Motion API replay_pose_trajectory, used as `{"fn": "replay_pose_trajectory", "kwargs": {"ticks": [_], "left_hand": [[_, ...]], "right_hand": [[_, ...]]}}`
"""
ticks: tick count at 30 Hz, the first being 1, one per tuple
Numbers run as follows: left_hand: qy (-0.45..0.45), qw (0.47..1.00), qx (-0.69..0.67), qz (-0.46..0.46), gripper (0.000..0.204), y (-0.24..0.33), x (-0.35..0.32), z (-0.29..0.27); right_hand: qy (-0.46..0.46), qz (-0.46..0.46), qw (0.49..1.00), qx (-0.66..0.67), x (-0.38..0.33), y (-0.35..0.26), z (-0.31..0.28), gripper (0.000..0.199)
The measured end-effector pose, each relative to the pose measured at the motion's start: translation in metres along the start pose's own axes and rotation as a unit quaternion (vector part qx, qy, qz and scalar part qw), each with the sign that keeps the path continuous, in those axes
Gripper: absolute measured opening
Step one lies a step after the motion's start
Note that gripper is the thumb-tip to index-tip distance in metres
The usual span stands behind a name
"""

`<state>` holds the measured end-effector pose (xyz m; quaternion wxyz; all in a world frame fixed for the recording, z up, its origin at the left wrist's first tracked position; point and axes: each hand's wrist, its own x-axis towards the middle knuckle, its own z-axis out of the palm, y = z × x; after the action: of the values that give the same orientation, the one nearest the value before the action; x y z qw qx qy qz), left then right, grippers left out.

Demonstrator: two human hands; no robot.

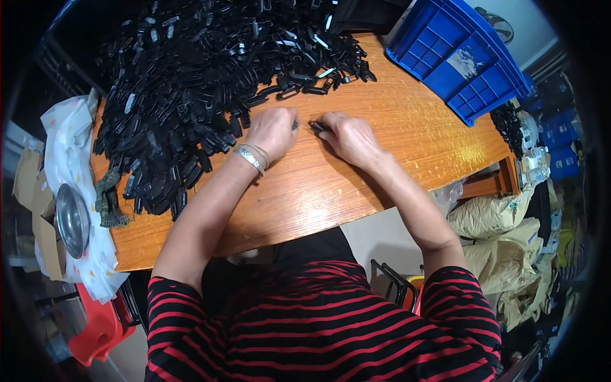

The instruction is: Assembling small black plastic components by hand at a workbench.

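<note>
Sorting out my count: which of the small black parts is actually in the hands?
The lone black part pinched at the right hand, beside the left hand; the others sit in the heap.

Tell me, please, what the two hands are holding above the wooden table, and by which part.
The left hand and right hand pinch one small, dark, oblong piece between them, seemingly one end each; the exact grip cannot be told.

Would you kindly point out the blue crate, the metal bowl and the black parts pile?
blue crate point(455, 54), head view, ribbed underside.
metal bowl point(71, 219), head view, inner surface.
black parts pile point(191, 83), head view, middle.
</note>
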<state>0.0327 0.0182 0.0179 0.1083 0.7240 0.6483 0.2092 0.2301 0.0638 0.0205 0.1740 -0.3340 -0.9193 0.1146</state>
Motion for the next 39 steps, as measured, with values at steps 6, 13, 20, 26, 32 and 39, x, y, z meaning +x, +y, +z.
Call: {"fn": "replay_pose_trajectory", "kwargs": {"ticks": [6,13,20,26,32,39], "left_hand": [[0.023,0.993,-0.108,-0.037,0.014,-0.001,-0.022,-0.009],[0.049,0.991,0.061,0.109,0.017,-0.010,-0.012,0.001],[0.037,0.996,0.028,0.073,0.014,-0.012,-0.017,0.002],[-0.002,0.996,-0.024,0.084,0.016,0.002,-0.031,0.000],[0.058,0.998,-0.025,-0.023,0.021,-0.005,0.006,-0.019],[0.114,0.988,0.059,-0.087,0.029,-0.024,0.051,0.008]], "right_hand": [[0.005,0.009,0.998,0.056,-0.023,-0.001,-0.001,0.016],[0.041,0.052,0.998,0.016,-0.031,-0.012,-0.003,0.015],[-0.022,0.072,0.997,0.007,-0.032,-0.010,-0.008,0.021],[0.010,0.084,0.996,0.003,-0.036,-0.011,0.001,0.020],[0.093,0.073,0.993,0.004,-0.042,-0.016,0.018,0.019],[0.148,0.054,0.987,-0.012,-0.042,-0.019,0.027,0.018]]}}
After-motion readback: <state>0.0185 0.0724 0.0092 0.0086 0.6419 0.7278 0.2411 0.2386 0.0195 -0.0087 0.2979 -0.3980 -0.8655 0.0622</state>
